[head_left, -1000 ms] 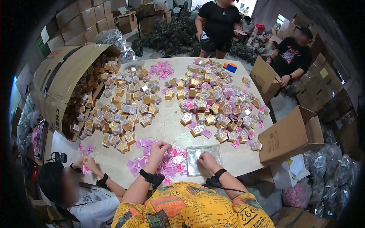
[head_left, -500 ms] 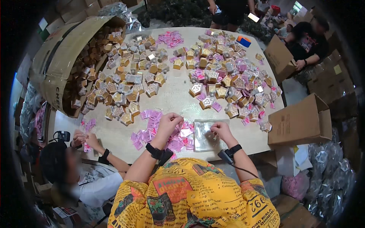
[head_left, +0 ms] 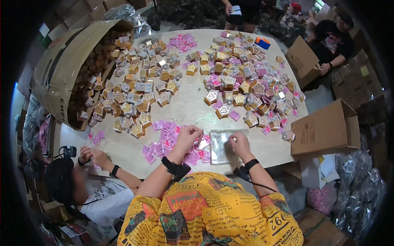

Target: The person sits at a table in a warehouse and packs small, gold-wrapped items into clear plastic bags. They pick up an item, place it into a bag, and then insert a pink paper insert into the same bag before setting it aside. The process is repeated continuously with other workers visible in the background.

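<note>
My left hand (head_left: 190, 138) is over the right part of a heap of pink printed slips (head_left: 166, 137), fingers pinched together. Whatever sits between its fingertips is too small to make out. A stack of clear flat plastic bags (head_left: 219, 152) lies just right of it, in front of me. Above the right half of that stack is my right hand (head_left: 240, 144), thumb and fingertips closed in a pinch. I cannot make out what they hold.
Gold pentagon-shaped boxes, many in clear wrap, form a left pile (head_left: 143, 92) and a right pile mixed with pink slips (head_left: 246, 82). A tipped carton (head_left: 57, 69) spills more at left. An open carton (head_left: 320, 131) stands right. A co-worker's hands (head_left: 96, 156) work at left.
My left hand has shifted slightly right, toward the plastic bags. My right hand stays over the stack, still pinched. The co-worker at the right has straightened up beside the carton.
</note>
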